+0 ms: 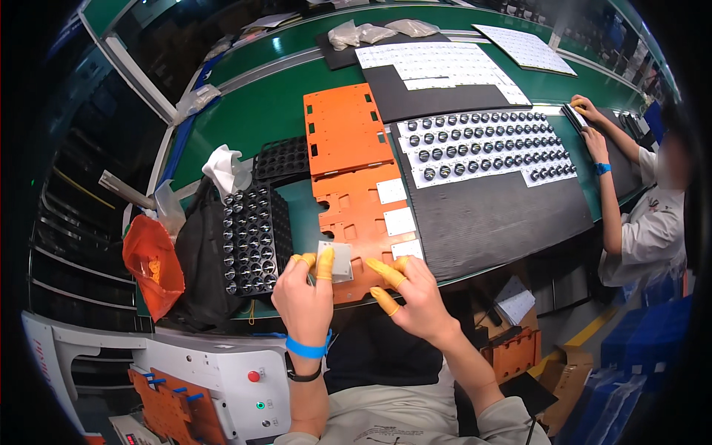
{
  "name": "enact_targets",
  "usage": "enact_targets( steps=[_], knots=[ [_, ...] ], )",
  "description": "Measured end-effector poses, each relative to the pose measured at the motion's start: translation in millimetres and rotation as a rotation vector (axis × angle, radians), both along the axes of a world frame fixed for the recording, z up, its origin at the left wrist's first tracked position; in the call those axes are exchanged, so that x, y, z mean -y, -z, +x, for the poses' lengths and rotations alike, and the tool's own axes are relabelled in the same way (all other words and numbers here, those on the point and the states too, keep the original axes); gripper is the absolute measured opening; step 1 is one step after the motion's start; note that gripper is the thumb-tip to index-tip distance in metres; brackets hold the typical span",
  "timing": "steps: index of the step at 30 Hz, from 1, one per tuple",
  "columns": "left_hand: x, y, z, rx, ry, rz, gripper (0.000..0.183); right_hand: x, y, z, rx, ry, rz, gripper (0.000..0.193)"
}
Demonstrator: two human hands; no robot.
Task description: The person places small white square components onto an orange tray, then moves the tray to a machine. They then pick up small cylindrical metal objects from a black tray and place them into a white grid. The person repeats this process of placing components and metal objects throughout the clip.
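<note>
My left hand (302,293), in yellow finger cots and a blue wrist strap, pinches a small whitish square plate (341,264) over the near end of an orange slotted fixture board (357,278). My right hand (417,300), also in finger cots, hovers at the board's near right corner with thumb and fingers apart and nothing between them. Close to its fingertips lies a white square plate (406,250). Two more white squares, a middle one (400,221) and a far one (391,191), line the board's right edge. Beyond them another orange panel (341,130) covers the far part.
A black tray of round black parts (251,241) stands left, before another black tray (282,159). On the right, a black mat (504,222) carries white sheets with rows of black round parts (475,148). A co-worker's hands (589,122) work at far right. An orange bag (152,267) hangs left.
</note>
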State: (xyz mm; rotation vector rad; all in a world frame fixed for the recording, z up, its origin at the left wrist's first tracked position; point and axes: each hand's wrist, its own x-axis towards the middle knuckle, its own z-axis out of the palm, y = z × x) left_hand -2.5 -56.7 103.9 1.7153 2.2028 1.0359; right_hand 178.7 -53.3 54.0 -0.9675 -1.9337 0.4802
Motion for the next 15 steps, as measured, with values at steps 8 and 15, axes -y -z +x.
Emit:
enact_targets(
  steps=[8, 15],
  knots=[
    [-25, 11, 9, -0.106, -0.114, -0.072, 0.029, 9, 15, -14, -0.069, -0.031, 0.013, 0.045],
    [-38, 22, 8, -0.247, -0.120, -0.095, 0.026, 9, 16, -9, -0.091, -0.090, -0.040, 0.046]
  ],
)
